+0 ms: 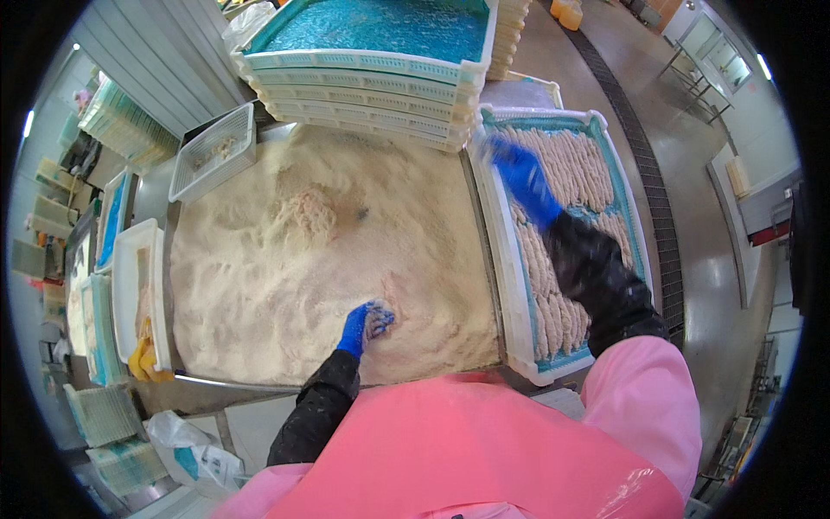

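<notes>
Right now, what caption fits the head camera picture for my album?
Blue-gloved left hand at the pale powder, blurred right hand over a tray of strips.

I see a broad bench (489, 259) with a metal edge, and it carries a thick, uneven layer of pale powder (242, 294). From its centre toward eleven o'clock, a lumpy pinkish heap (311, 216) lies on this layer; toward four o'clock there is a pinkish patch (393, 290). Between ten and eleven o'clock, a translucent basket (207, 179) sits at the edge of the powder.
</notes>
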Demonstrator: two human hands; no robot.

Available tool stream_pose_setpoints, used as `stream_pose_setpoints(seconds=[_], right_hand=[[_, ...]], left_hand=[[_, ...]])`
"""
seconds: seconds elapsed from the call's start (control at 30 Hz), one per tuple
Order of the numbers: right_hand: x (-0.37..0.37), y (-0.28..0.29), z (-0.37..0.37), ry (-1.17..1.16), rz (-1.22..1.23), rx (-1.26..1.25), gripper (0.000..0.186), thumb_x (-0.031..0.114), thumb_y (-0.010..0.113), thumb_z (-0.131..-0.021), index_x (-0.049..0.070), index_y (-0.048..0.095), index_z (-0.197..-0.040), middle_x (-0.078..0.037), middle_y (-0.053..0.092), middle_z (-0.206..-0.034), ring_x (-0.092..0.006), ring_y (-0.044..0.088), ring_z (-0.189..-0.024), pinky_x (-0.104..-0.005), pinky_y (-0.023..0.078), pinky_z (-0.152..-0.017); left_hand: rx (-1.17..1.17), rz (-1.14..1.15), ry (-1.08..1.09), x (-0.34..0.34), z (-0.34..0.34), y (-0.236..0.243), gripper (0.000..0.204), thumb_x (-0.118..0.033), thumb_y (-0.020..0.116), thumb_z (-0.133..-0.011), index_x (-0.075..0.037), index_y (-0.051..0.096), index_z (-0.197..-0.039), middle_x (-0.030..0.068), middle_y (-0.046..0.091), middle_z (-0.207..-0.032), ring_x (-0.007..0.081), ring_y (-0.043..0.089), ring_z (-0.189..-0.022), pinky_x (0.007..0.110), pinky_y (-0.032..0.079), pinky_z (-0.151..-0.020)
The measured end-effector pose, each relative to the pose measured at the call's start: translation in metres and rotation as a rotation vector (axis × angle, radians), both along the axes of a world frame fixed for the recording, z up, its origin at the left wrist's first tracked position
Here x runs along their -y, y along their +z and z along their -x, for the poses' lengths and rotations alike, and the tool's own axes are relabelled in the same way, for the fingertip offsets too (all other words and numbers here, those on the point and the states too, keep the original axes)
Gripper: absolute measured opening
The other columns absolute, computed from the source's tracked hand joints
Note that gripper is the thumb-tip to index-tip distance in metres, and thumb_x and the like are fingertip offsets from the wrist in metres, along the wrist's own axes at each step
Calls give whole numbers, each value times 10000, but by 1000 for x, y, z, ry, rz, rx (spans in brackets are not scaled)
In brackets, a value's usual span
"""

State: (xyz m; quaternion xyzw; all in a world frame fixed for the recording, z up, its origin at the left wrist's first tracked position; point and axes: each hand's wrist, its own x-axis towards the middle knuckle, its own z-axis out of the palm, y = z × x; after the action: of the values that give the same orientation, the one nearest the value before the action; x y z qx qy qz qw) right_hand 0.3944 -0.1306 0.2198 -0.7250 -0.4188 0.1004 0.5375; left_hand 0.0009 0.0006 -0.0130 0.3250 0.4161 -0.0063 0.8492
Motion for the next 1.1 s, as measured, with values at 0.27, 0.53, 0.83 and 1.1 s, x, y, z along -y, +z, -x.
stream_pose_setpoints(seconds=[0.27, 0.53, 0.83, 1.1], right_hand=[[0, 45, -61, -342, -358, -182, 319, 104, 564, -897, -2, 575, -1198, -79, 656, -990, -130, 619, -858, -252, 497, -758], [-113, 65, -126, -245, 49, -312, 531, 282, 606, -874, 68, 456, -1337, -94, 474, -1326, -190, 471, -1140, -268, 377, -912], [-176, 29, -226, -139, 209, -705, 207, 199, 615, -773, 58, 663, -916, -62, 630, -800, -221, 588, -679, -348, 500, -609], [-62, 111, -145, 83, -266, -778, 198, 222, 568, -826, 35, 597, -887, -102, 622, -840, -279, 603, -759, -432, 520, -643]], left_hand=[[37, 32, 8, 7, 9, 24, 344, -329, 512, -902, -105, 568, -1156, 76, 653, -974, 198, 643, -877, 271, 476, -706], [26, 73, -9, 4, 13, 29, 309, -298, 535, -901, -99, 573, -1135, 68, 669, -930, 163, 644, -806, 252, 466, -644], [109, 1, 0, -4, 25, 32, 258, -220, 505, -916, -87, 582, -1123, 61, 676, -886, 157, 656, -788, 236, 459, -601], [121, 41, -49, -4, 16, 24, 263, -232, 509, -903, -100, 586, -1117, 37, 680, -903, 144, 662, -828, 238, 477, -650]])
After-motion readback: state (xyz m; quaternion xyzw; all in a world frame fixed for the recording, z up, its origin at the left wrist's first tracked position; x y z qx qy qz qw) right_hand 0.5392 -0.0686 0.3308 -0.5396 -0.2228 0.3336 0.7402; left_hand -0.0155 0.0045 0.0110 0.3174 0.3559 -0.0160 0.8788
